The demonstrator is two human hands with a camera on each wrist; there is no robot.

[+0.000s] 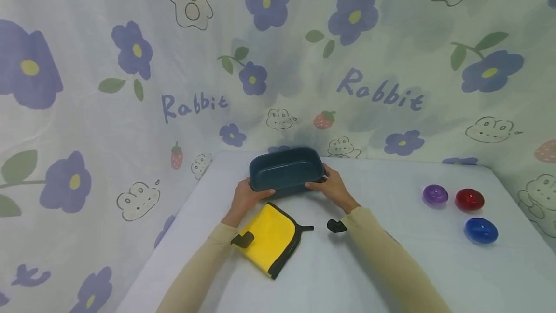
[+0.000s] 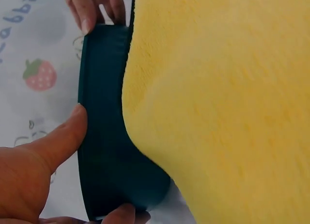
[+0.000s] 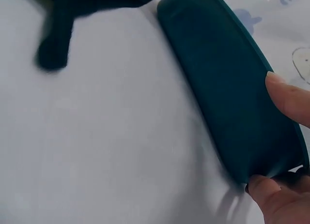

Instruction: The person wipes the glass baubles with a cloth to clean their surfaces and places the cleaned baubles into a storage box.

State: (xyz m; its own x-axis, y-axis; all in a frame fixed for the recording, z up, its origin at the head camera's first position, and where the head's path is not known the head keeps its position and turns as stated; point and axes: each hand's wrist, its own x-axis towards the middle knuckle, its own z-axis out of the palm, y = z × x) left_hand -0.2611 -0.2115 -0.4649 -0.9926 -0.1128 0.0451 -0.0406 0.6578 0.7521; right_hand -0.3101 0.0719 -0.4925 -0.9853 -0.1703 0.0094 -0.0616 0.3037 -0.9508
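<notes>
A dark teal rectangular bin (image 1: pixel 286 170) is held at the far middle of the table, its opening facing up and toward me. My left hand (image 1: pixel 247 197) grips its left end, the thumb along the near rim. At the other end my right hand (image 1: pixel 332 185) holds it, thumb on the near side and fingers curled at the end wall, as the right wrist view shows. Close before the bin lies a folded yellow cloth (image 1: pixel 271 238) with dark edging and a short dark loop, partly under my left wrist. That cloth hides part of the bin in the left wrist view.
Three glossy egg-shaped pieces sit on the right of the white table (image 1: pixel 382 274): a purple one (image 1: pixel 436 195), a red one (image 1: pixel 469 199) and a blue one (image 1: pixel 480 230). A patterned curtain (image 1: pixel 295 52) hangs behind the table and along its sides.
</notes>
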